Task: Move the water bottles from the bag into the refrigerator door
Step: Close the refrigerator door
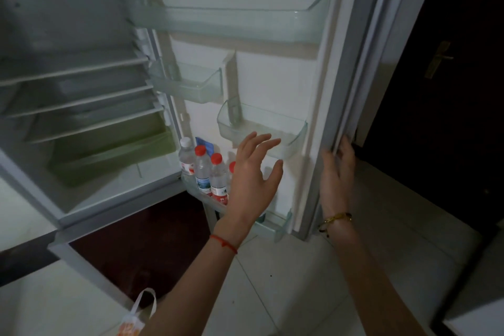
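Several water bottles (210,175) stand upright in the bottom shelf (275,226) of the open refrigerator door (275,82); one has a white cap, the others red caps. My left hand (253,174) hovers in front of them with fingers spread, holding nothing and hiding part of the row. My right hand (338,174) grips the outer edge of the door. The bag (136,316), white handles and orange print, sits at the bottom edge of the view beside my left forearm.
The refrigerator interior (81,90) at left has glass shelves and a greenish drawer (109,155). Clear door bins (261,128) hang higher up on the door. A dark door with a brass handle (439,60) stands at right. Pale floor tiles (300,281) lie below.
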